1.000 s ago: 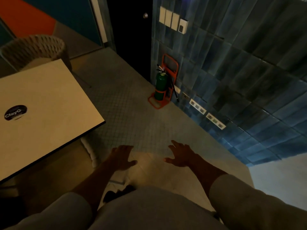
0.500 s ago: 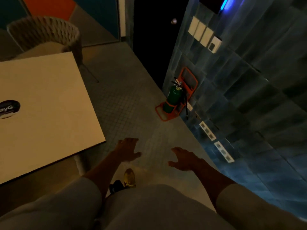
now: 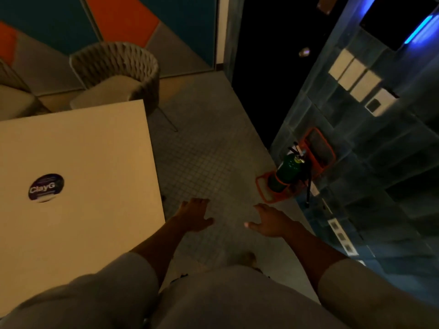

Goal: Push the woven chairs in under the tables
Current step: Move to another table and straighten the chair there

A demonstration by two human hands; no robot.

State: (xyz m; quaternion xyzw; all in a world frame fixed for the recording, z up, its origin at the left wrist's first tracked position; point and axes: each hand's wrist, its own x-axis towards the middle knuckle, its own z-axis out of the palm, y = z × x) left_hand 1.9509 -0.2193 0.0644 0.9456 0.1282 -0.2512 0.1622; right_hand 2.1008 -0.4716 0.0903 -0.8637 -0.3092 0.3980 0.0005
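Observation:
A pale square table (image 3: 95, 162) with a round dark sticker (image 3: 46, 187) fills the left side. Beyond its far edge stands a grey woven chair (image 3: 118, 67), seat cushion partly under the table top. Part of a second chair (image 3: 11, 100) shows at the far left. My left hand (image 3: 193, 216) hovers over the floor just right of the table's near corner, fingers spread and empty. My right hand (image 3: 269, 219) hangs level with it, also spread and empty. Neither hand touches a chair.
A green fire extinguisher (image 3: 288, 170) in an orange stand (image 3: 268, 197) sits against the blue tiled wall (image 3: 380, 162) on the right. A dark doorway (image 3: 268, 67) lies ahead. Tiled floor (image 3: 209, 150) runs between the table and the wall.
The view has swung up and forward along the aisle. The far woven chair now shows in full, and the chair near my hands has dropped out of sight. Both hands stay spread and empty.

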